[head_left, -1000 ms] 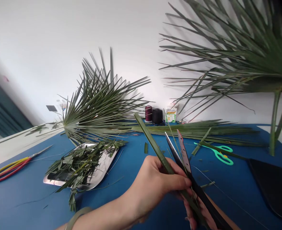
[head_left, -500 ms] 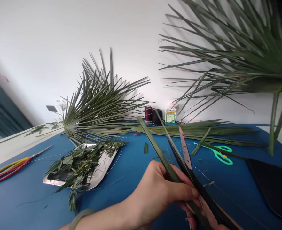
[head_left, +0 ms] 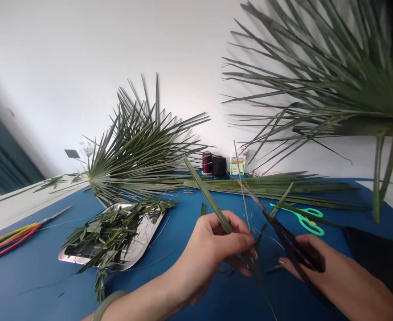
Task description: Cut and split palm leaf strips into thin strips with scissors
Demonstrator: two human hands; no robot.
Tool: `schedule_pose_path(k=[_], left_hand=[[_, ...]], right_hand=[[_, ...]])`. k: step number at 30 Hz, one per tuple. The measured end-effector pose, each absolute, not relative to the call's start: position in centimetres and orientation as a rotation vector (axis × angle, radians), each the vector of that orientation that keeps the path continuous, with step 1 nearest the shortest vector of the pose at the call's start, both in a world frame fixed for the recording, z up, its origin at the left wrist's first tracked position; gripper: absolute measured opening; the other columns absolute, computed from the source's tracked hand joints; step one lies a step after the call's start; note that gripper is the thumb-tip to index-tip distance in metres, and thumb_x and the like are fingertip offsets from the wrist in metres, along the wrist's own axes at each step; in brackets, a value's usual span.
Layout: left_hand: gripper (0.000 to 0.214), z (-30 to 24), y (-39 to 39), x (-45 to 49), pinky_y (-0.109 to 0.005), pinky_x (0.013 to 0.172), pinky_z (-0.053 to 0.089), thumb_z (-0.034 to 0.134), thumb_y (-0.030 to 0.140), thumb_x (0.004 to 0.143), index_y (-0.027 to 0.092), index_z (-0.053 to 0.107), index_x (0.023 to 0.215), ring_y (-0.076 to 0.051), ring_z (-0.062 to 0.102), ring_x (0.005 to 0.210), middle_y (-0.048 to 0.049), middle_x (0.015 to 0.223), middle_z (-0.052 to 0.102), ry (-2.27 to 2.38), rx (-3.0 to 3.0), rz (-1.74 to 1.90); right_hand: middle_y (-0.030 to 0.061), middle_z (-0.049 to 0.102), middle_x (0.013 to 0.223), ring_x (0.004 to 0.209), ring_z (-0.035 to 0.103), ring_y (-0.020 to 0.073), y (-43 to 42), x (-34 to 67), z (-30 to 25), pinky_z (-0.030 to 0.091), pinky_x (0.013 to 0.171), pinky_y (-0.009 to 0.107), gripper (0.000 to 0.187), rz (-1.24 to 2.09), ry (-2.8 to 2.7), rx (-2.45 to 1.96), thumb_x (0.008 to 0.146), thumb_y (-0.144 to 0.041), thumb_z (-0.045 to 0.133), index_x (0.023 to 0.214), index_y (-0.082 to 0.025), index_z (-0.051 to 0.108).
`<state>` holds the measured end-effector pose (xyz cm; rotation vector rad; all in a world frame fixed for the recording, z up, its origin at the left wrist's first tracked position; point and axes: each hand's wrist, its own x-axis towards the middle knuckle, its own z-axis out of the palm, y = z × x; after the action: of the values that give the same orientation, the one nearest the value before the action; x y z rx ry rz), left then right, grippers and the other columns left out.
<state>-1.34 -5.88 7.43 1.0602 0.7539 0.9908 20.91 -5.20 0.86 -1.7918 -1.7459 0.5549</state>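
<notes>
My left hand [head_left: 221, 243] pinches a green palm leaf strip [head_left: 201, 187] between thumb and fingers. The strip slants up to the left, and a thinner strand [head_left: 242, 189] rises beside it. At the right, my right hand [head_left: 330, 267] is closed round the black handles of a pair of scissors [head_left: 283, 236]. Their blades point up and left, just right of the left hand. Motion blurs the blades somewhat, so whether they touch the strand I cannot tell.
A metal tray [head_left: 146, 240] heaped with leaf scraps lies left, beside red-and-yellow-handled scissors [head_left: 26, 234]. Mint-green scissors [head_left: 308, 218] lie right. Behind are a palm frond [head_left: 129, 142], thread spools [head_left: 219, 166], a small carton [head_left: 237, 164] and long leaves [head_left: 283, 183]. Another frond [head_left: 360, 84] stands right.
My right hand with the scissors has come into fuller view and moved right, apart from my left hand. The scissor blades have swung lower; the left hand keeps its strip, shifted slightly left.
</notes>
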Motion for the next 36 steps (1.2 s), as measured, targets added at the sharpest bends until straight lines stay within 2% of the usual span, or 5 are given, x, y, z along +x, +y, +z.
schedule_pose_path(k=[4, 8, 14, 18, 36], left_hand=[[0.01, 7.1, -6.3, -1.0, -0.021, 0.049, 0.044, 0.063, 0.013, 0.065, 0.014, 0.053, 0.063, -0.009, 0.053, 0.05, 0.0017, 0.053, 0.056, 0.803, 1.145, 0.905], [0.009, 6.7, -6.7, -0.4, -0.022, 0.052, 0.038, 0.061, 0.011, 0.062, 0.014, 0.053, 0.06, -0.009, 0.049, 0.051, 0.0031, 0.052, 0.053, 0.915, 1.303, 0.767], [0.012, 6.7, -7.5, 1.1, -0.022, 0.047, 0.026, 0.055, 0.006, 0.054, 0.016, 0.049, 0.052, -0.008, 0.037, 0.049, 0.0063, 0.047, 0.044, 1.091, 1.358, 0.568], [0.011, 6.5, -7.5, 1.6, -0.022, 0.048, 0.026, 0.053, 0.007, 0.054, 0.017, 0.049, 0.052, -0.009, 0.038, 0.049, 0.0068, 0.046, 0.043, 1.112, 1.37, 0.536], [0.01, 5.5, -6.9, 1.2, -0.018, 0.044, 0.033, 0.052, 0.006, 0.054, 0.016, 0.05, 0.053, -0.008, 0.045, 0.046, 0.0052, 0.044, 0.05, 1.113, 1.386, 0.534]], right_hand=[[0.0122, 0.065, 0.103, 0.091, 0.06, 0.0361, -5.5, 21.1, 0.7, 0.048, 0.073, 0.053, 0.047, 0.222, -1.912, -1.974, 0.066, -0.055, 0.059, 0.096, -0.018, 0.061], [0.0069, 0.062, 0.108, 0.097, 0.058, 0.0284, -7.2, 19.6, 1.9, 0.045, 0.085, 0.044, 0.031, 0.356, -1.927, -1.644, 0.079, -0.045, 0.05, 0.097, -0.023, 0.062], [-0.0008, 0.068, 0.086, 0.078, 0.062, 0.0164, -8.7, 17.8, 4.3, 0.048, 0.068, 0.023, 0.016, 1.058, -1.776, -1.287, 0.079, -0.035, 0.055, 0.088, -0.025, 0.064], [-0.0025, 0.062, 0.065, 0.064, 0.055, 0.0141, -8.7, 17.7, 4.0, 0.042, 0.056, 0.021, 0.023, 1.04, -1.824, -1.334, 0.081, -0.038, 0.051, 0.067, -0.024, 0.064], [-0.0038, 0.051, 0.066, 0.061, 0.047, 0.0127, -8.5, 18.6, 3.1, 0.036, 0.054, 0.023, 0.024, 0.735, -1.919, -1.371, 0.089, -0.034, 0.038, 0.073, -0.023, 0.051]])
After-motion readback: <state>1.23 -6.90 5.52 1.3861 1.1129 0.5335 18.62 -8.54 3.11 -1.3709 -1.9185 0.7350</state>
